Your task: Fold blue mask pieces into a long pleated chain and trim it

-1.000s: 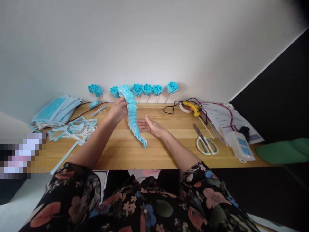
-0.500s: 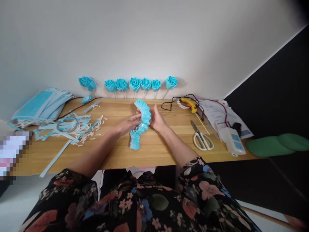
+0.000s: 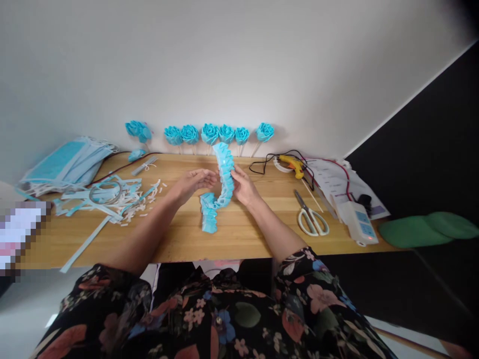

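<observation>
A long pleated light-blue strip (image 3: 225, 172) curves upright over the middle of the wooden table, its lower end folding to the left and resting on the tabletop. My right hand (image 3: 245, 187) grips it at mid-length from the right, thumb at its edge and other fingers partly hidden behind. On the left side of the strip, my left hand (image 3: 197, 183) is open, fingers stretched out close to the pleats and holding nothing. Behind, several blue fabric roses (image 3: 210, 133) on thin sticks lean against the wall.
Stacked blue face masks (image 3: 62, 162) lie at the left, beside cut strips and scraps (image 3: 123, 199) with a tape roll (image 3: 105, 192) on top. On the right are a yellow glue gun (image 3: 292, 164), scissors (image 3: 311, 217), papers (image 3: 333, 179), a power strip (image 3: 361, 224) and a green object (image 3: 415, 231).
My left hand has let go of the pleated strip and drawn back to the left. The strip now stands taller and straighter, with my right hand gripping it.
</observation>
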The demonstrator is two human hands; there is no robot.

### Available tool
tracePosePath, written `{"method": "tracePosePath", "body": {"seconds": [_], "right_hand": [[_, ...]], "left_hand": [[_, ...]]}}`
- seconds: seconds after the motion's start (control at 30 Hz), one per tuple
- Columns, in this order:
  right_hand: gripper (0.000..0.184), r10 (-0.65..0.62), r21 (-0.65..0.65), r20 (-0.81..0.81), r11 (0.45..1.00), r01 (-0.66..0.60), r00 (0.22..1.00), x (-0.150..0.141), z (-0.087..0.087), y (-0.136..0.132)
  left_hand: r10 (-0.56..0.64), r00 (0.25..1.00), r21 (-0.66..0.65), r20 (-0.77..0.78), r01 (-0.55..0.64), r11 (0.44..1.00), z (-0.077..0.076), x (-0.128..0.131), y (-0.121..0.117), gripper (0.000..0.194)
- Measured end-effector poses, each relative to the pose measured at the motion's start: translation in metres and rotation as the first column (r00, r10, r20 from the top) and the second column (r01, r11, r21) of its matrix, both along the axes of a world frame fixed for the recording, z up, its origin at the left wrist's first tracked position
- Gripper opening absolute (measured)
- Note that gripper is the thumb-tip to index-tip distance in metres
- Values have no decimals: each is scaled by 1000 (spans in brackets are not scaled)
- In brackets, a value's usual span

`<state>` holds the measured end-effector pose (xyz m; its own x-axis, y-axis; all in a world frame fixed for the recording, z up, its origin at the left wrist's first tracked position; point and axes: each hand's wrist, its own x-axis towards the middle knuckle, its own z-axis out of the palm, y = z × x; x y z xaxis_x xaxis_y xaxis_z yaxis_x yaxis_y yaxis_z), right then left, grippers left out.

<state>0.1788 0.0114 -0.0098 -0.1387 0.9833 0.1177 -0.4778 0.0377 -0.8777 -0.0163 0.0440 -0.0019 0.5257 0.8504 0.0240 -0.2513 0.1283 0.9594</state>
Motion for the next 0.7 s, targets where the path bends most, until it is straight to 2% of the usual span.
{"method": "tracePosePath", "body": {"seconds": [0.1,0.3,0.53,0.7], "right_hand": [[35,15,-33,18,999,-14,1000,-1,0,-2],[46,39,-95,99,995,-30,994,-7,-6,-6],[49,135,-106,55,986,-128,989,-11,-5,-9],[48,107,-104,53,989,-101,993,-9,-4,-6]], "left_hand": [[111,994,30,-8,-111,993,0,1,2,43],[50,999,101,-7,-49,994,3,5,-4,47],[192,980,92,53,-196,976,-3,6,-2,34],[242,970,94,23,-244,965,-10,5,1,29]]}}
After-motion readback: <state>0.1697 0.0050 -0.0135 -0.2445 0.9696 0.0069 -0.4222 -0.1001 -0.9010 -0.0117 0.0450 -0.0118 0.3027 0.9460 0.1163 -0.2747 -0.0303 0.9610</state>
